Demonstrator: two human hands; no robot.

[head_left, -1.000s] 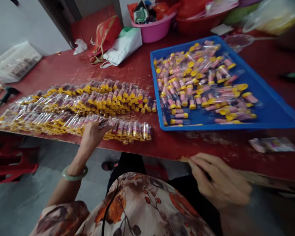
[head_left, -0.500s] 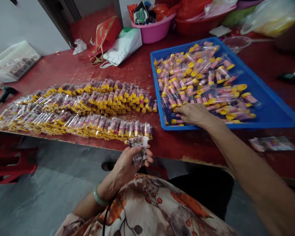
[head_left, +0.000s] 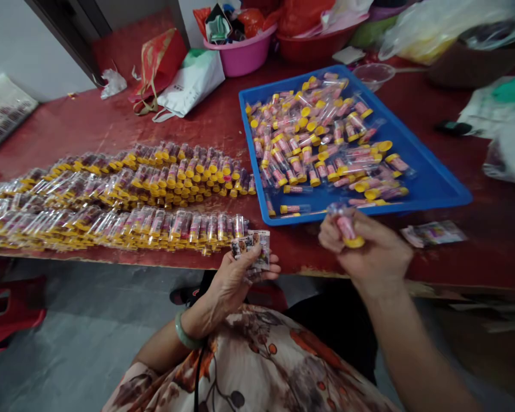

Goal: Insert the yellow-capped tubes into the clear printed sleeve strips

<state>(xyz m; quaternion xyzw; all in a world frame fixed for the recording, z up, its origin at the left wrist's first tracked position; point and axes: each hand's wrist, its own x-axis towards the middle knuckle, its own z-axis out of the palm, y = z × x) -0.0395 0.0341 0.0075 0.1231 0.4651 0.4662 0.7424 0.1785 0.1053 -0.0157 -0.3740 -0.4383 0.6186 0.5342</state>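
Observation:
My left hand (head_left: 236, 274), with a pale green bangle at its wrist, holds a small stack of printed packets (head_left: 254, 249) under its thumb near the table's front edge. My right hand (head_left: 369, 246) is closed around a clear tube (head_left: 347, 226) with a pink label and a yellow cap, just in front of the blue tray (head_left: 438, 186). Many similar tubes (head_left: 296, 140) lie jumbled in that tray. To the left, rows of stacked tubes (head_left: 154, 177) have their yellow ends mostly facing the front.
Flat packets (head_left: 434, 233) lie right of my right hand. Behind stand a pink basin (head_left: 242, 54), a red basin (head_left: 311, 46), a white bag (head_left: 194, 83) and a red bag (head_left: 158, 63). A red stool (head_left: 15, 312) is at the lower left.
My right hand has come out of the tray toward me and now holds a tube. My left hand still holds the packets. The view has shifted to the right.

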